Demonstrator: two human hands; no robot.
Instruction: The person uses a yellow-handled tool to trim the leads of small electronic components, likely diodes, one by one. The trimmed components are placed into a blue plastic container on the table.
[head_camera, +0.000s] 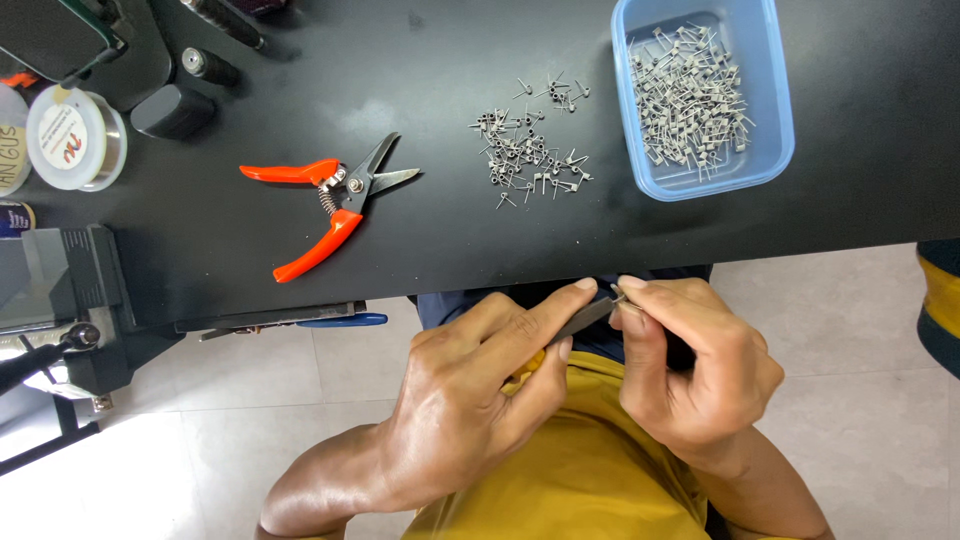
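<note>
Two hands meet just off the near edge of the black bench, above a lap in yellow cloth. The left hand is closed around a slim dark tool, forefinger stretched along its top and thumb pressed from below, so that the tool's tip points toward the other hand. The right hand is curled, its thumb and forefinger pinched on a tiny piece of wire right at the tool's tip; the piece is too small to make out in detail. On the bench, near the middle and a little back from the near edge, lies a loose heap of small grey wire coils with short legs. Just beside that heap, toward the far right corner, stands a blue plastic tub holding many more of the same coils. Well apart from the heap, toward the left, orange-handled snips lie flat with handles spread and blades open, pointing toward the coils. At the left edge sits a white spool of fine wire, and behind it, at the far left corner, several dark cylinders and a dark flat object. A dark vise-like clamp grips the near left corner of the bench.
</note>
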